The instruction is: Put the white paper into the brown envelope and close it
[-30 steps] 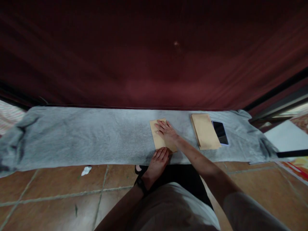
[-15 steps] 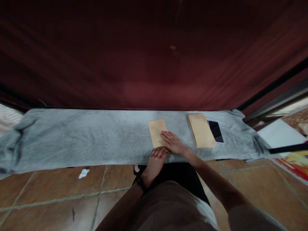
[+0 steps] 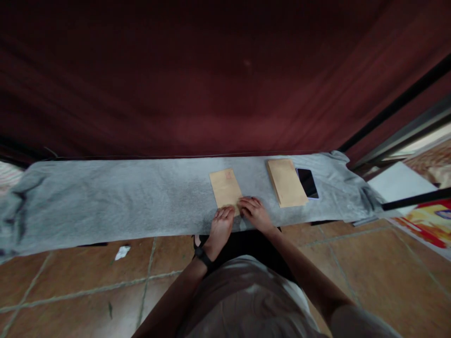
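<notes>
A brown paper envelope (image 3: 225, 187) lies on the grey cloth in front of me, its lower edge towards my body and a faint reddish print near its top right corner. My left hand (image 3: 221, 227), with a dark watch on the wrist, is closed at the lower edge, fingertips on the paper. At the lower right edge, my right hand (image 3: 256, 213) has its fingers bent and drawn together on the paper. The fingers partly hide this end of the envelope. To the right lies a stack of similar brown envelopes (image 3: 287, 183).
A dark-screened phone (image 3: 307, 183) lies beside the stack. The grey cloth (image 3: 123, 197) covers a long narrow surface against a dark red curtain (image 3: 225, 94). White scrap (image 3: 122, 252) lies on the tiled floor (image 3: 88, 277). A white panel (image 3: 401, 188) stands at right.
My right hand has gone from lying flat across the envelope to bent fingers at its lower right edge, uncovering more paper. The left hand stays at the lower edge. The view has shifted slightly.
</notes>
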The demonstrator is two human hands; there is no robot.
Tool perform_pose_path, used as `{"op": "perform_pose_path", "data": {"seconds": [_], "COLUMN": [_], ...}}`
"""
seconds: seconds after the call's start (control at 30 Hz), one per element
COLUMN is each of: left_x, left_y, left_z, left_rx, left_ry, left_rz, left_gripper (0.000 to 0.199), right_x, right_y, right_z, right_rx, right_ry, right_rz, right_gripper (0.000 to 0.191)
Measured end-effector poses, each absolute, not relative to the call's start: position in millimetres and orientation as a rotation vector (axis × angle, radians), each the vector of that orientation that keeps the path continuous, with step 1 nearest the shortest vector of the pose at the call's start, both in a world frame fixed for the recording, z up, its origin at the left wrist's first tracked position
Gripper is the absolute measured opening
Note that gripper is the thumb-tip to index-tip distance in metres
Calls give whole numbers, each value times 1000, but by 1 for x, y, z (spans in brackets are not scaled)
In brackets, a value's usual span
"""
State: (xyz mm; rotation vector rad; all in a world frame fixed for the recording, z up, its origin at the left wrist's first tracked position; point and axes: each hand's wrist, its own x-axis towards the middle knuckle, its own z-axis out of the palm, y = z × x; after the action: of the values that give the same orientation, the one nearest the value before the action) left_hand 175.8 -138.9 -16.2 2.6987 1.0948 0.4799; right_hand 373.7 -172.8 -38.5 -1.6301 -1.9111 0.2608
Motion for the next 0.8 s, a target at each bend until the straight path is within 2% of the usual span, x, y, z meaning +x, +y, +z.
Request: {"op": "perform_pose_path", "data": {"seconds": [0.2, 0.33, 0.63, 0.8], "left_x": [175, 172, 147, 166], "left_y": [-141, -148, -170, -178], "left_z": [-18, -26, -27, -25], "left_rx": [2726, 2804, 2860, 2884], "left_ry": [1093, 1073, 1164, 1207], "left_rz": [457, 413, 421, 341], "left_gripper": [33, 40, 46, 53], "right_x": [349, 338, 361, 359], "right_y": [-206, -226, -227, -227], "right_z": [-38, -38, -42, -43], "right_rx": [-1593, -1624, -1732, -1760], "right_ry": [-2010, -2128, -2103, -2080], "right_rz": [146, 131, 75, 63], "right_gripper": [39, 49, 48, 46]}}
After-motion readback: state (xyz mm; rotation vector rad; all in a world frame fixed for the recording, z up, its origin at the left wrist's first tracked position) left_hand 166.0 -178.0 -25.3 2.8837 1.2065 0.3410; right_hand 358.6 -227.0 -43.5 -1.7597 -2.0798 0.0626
